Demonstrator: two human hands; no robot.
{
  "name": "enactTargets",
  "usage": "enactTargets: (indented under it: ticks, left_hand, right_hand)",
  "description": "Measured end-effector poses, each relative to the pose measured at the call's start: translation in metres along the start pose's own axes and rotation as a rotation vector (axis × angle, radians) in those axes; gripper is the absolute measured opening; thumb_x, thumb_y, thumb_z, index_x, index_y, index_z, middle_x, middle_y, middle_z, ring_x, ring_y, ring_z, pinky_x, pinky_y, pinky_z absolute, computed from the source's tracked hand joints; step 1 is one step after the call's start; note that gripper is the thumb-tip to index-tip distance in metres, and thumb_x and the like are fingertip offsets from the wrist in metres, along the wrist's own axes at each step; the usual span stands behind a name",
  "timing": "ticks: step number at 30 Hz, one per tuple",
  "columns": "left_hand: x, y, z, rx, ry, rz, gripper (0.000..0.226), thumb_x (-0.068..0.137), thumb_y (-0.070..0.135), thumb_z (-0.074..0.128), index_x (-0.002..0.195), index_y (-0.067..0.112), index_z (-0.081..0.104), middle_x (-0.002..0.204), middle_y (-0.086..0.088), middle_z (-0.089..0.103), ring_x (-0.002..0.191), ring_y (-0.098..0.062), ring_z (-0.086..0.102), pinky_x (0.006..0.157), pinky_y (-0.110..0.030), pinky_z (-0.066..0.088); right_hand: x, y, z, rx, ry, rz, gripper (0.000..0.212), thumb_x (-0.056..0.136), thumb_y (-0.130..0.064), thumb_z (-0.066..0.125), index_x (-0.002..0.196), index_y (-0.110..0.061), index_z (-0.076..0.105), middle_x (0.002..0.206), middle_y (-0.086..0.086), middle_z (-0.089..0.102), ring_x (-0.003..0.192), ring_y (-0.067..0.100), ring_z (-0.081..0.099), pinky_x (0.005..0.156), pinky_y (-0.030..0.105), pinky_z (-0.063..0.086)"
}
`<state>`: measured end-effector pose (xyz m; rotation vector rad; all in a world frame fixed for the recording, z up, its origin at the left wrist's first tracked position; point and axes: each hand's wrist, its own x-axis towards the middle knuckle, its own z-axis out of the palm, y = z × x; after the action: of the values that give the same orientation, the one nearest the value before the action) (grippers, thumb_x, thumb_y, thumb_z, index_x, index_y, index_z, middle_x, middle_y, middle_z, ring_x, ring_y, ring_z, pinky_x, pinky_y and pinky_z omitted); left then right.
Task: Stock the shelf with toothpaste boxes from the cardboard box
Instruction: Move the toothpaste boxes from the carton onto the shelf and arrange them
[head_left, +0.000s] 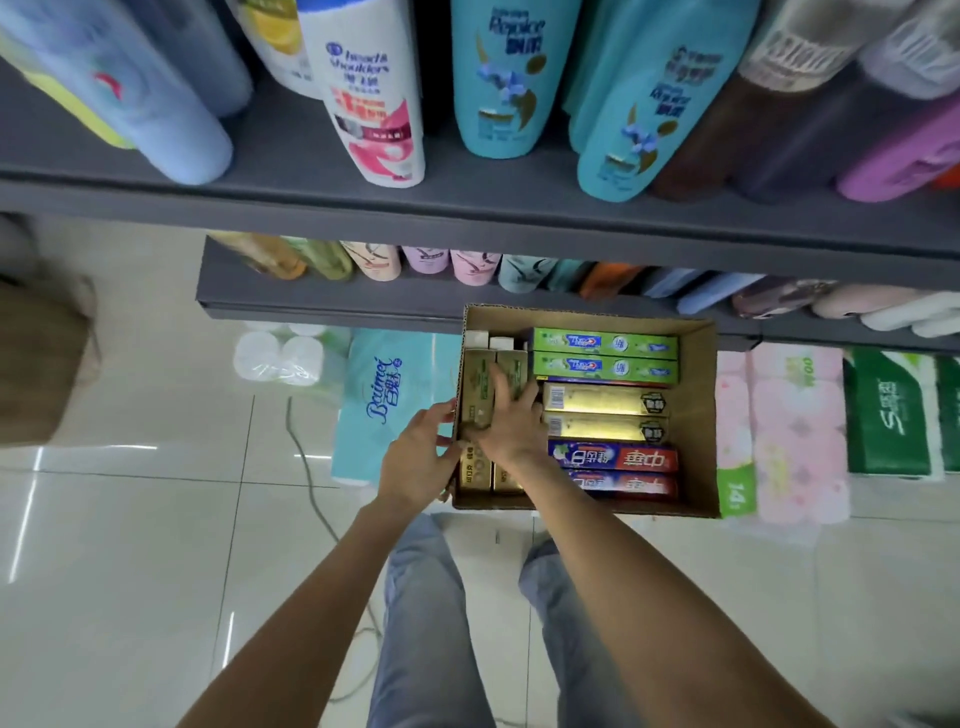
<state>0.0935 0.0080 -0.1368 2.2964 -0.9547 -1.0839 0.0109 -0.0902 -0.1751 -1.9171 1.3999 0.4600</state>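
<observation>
Carrier: the cardboard box (696, 415) stands open on the tiled floor (130, 519), against the foot of the shelf (467, 208).
Contents, right side: toothpaste boxes lie flat in a stack of pairs, namely green boxes (605, 356) at the far edge, gold boxes (605, 413) in the middle, blue-and-red boxes (613, 470) at the near edge.
Contents, left side: olive-gold boxes (480, 384) lie lengthwise along the left wall, with white box ends showing at the far left corner.
Step in hand: judged to be the pick-up of one olive-gold box from the left column.
Left hand (421, 457): at the left wall of the carton, fingertips touching its outer face and rim. Grip state: fingers relaxed and fairly straight, holding nothing; it appears to steady the carton.
Right hand (511, 415): inside the carton, laid over the olive-gold boxes. Grip state: fingers curl round one box from above, though how far the thumb wraps under cannot be told.
Technique: keep the left hand bracing the wall so the carton does not slide. Take the box by its long sides, not its end flaps. Lift straight up until clear of the neighbouring box, then turn it.
Risk: the column is packed tight, so the adjacent box may be dragged up with it.
Destination: shelf boards above carry shampoo bottles (498, 78); no toothpaste slot is visible from here.
</observation>
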Motion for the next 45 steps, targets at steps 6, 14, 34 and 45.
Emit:
enactTargets:
  ticks: [6, 14, 34, 45]
  left_hand:
    - [0.0, -0.001, -0.004, 0.026, -0.031, 0.007, 0.046, 0.089, 0.02, 0.059, 0.133, 0.021, 0.045, 0.123, 0.002, 0.058, 0.093, -0.013, 0.064, 0.081, -0.029, 0.048]
    - [0.0, 0.002, -0.005, 0.05, -0.05, 0.017, 0.046, 0.09, 0.02, 0.059, 0.133, 0.019, 0.044, 0.123, 0.001, 0.056, 0.095, -0.014, 0.064, 0.077, -0.027, 0.045]
    - [-0.034, 0.062, -0.037, -0.244, -0.139, 0.151, 0.08, 0.082, 0.024, 0.07, 0.145, 0.031, 0.022, 0.131, 0.012, 0.03, 0.121, 0.008, 0.034, 0.096, -0.007, 0.027]
    - [-0.113, 0.199, -0.011, -0.509, -0.115, 0.284, 0.103, 0.064, -0.01, 0.078, 0.143, 0.022, 0.02, 0.106, 0.036, 0.05, 0.097, 0.021, 0.052, 0.082, -0.006, 0.041]
  right_hand:
    - [-0.001, 0.0, 0.004, 0.19, 0.059, 0.058, 0.095, 0.069, -0.038, 0.076, 0.138, -0.044, 0.012, 0.142, 0.014, 0.015, 0.128, 0.04, 0.028, 0.097, 0.054, 0.041]
    - [0.0, -0.015, 0.001, -0.049, 0.058, 0.108, 0.095, 0.075, -0.042, 0.074, 0.142, -0.031, 0.008, 0.149, 0.028, 0.009, 0.131, 0.042, 0.029, 0.101, 0.047, 0.037]
    - [-0.053, -0.005, -0.072, 0.869, 0.329, -0.015, 0.088, 0.071, -0.025, 0.076, 0.141, -0.043, 0.024, 0.131, 0.004, 0.037, 0.12, 0.02, 0.037, 0.098, 0.038, 0.038]
    - [-0.16, 0.078, -0.193, 1.327, 0.189, -0.229, 0.049, 0.09, -0.031, 0.061, 0.135, -0.03, 0.042, 0.125, -0.006, 0.059, 0.105, 0.004, 0.061, 0.091, 0.028, 0.05]
